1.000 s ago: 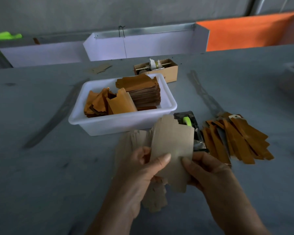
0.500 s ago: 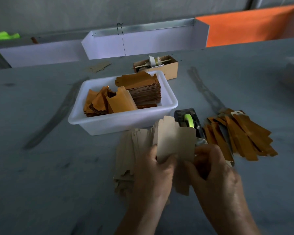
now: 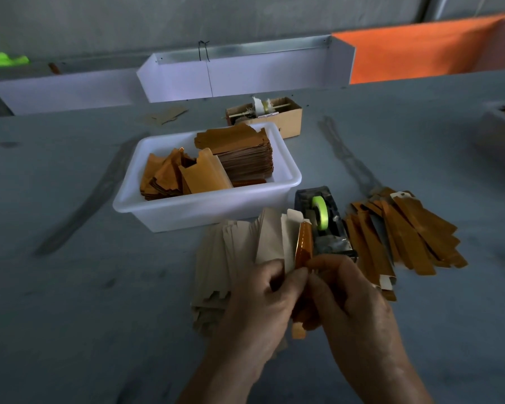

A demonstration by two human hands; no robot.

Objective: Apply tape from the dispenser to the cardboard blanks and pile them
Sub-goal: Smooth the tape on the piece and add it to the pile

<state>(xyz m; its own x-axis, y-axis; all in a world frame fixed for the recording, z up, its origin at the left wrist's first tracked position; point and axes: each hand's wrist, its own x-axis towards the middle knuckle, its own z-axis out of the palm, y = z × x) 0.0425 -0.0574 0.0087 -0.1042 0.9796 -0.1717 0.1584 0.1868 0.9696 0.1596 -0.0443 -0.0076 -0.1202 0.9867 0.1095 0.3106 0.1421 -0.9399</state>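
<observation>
A cardboard blank (image 3: 286,240), pale on one face and orange on the other, is folded lengthwise and stands upright between my hands. My left hand (image 3: 260,301) grips its left side with curled fingers. My right hand (image 3: 347,298) pinches the orange fold from the right. Just behind it sits the dark tape dispenser (image 3: 322,225) with a lime-green roll. To the right of the dispenser lies a fanned pile of folded orange blanks (image 3: 403,234). Flat pale blanks (image 3: 219,258) lie in a heap under my left hand.
A white plastic tub (image 3: 204,208) behind the heap holds stacked and loose orange blanks. Behind it stands a small cardboard box (image 3: 289,118) with odds and ends. White and orange boards line the grey table's far edge. Another tub shows partly at the right edge.
The blank was held flat facing me; now it is folded lengthwise, its orange face showing. Both hands have closed in around it.
</observation>
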